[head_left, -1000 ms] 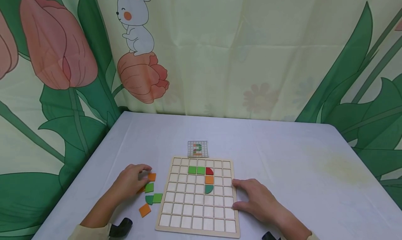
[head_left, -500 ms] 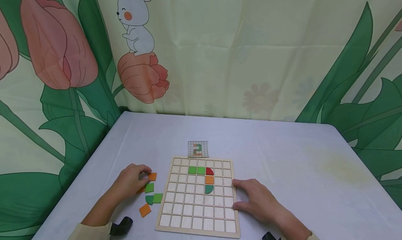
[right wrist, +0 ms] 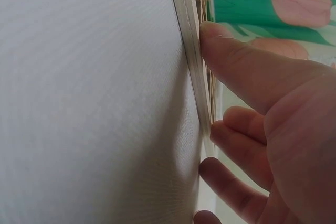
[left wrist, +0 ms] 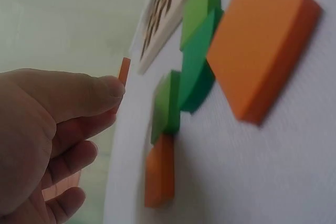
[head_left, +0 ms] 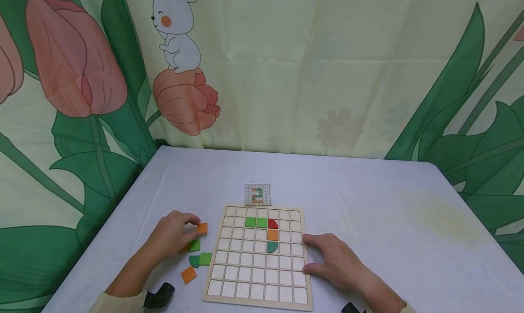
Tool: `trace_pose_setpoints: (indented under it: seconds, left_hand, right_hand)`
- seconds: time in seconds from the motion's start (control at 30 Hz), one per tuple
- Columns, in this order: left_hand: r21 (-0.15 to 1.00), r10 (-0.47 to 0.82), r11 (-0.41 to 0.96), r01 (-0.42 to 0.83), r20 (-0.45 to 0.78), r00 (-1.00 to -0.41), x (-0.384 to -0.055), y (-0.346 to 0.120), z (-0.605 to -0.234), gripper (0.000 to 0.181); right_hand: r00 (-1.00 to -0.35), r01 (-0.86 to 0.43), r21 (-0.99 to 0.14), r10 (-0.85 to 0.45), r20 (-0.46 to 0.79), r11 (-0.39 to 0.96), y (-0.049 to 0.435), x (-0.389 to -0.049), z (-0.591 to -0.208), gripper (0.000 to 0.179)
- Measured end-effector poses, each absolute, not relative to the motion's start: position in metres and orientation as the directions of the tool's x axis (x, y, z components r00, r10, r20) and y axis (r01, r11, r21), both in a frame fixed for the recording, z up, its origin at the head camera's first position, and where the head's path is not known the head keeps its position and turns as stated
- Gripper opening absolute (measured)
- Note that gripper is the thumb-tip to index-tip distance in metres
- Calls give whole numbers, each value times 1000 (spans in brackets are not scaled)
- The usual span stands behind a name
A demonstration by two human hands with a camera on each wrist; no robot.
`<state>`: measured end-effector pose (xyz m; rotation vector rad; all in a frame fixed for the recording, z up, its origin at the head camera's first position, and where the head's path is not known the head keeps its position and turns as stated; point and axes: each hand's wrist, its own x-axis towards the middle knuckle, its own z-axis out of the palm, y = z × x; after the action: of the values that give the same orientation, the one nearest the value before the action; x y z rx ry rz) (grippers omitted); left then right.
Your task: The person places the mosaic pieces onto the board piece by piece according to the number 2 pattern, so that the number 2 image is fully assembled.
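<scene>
My left hand [head_left: 168,234] pinches an orange square tile [head_left: 202,228] between thumb and fingertips, left of the wooden grid board [head_left: 246,271]. In the left wrist view that tile [left wrist: 124,70] shows edge-on, the other fingers loosely bent below. My right hand [head_left: 335,260] rests at the board's right edge, thumb and fingertips touching the rim [right wrist: 195,72]. On the board sit two green squares [head_left: 256,222], a red rounded piece [head_left: 273,223], an orange square [head_left: 272,234] and a dark green rounded piece [head_left: 272,247].
Loose tiles lie left of the board: a green square [head_left: 194,245], another green square [head_left: 205,259] at the board's edge, a dark green rounded piece [head_left: 194,261] and an orange square [head_left: 188,275]. A small pattern card [head_left: 258,194] lies behind the board on the white table [head_left: 389,222].
My left hand has moved slightly right and away from me with the orange tile, which now overlaps less of the tiles' row. My right hand stays at the board's edge.
</scene>
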<state>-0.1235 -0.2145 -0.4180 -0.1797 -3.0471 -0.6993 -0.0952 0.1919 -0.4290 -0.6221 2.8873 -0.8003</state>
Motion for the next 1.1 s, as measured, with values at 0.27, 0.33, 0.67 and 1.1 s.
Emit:
trace_pose_setpoints:
  seconds: [0.27, 0.33, 0.67, 1.1]
  left_hand:
    - [444, 151, 882, 154, 43, -988, -122, -198, -406, 20]
    - [444, 172, 878, 181, 61, -983, -122, -195, -404, 20]
    - [452, 217, 860, 237, 97, -971, -121, -177, -399, 19]
    - [455, 200, 869, 194, 34, -979, -128, -180, -405, 28]
  right_hand:
    - [-916, -354, -517, -400, 24, 779, 191, -96, -430, 64]
    - [-916, -353, -516, -400, 21, 781, 191, -96, -431, 64]
    - [-920, -339, -517, -392, 8, 786, 190, -96, -428, 64]
    - [-922, -331, -517, -387, 0, 789, 190, -95, -428, 66]
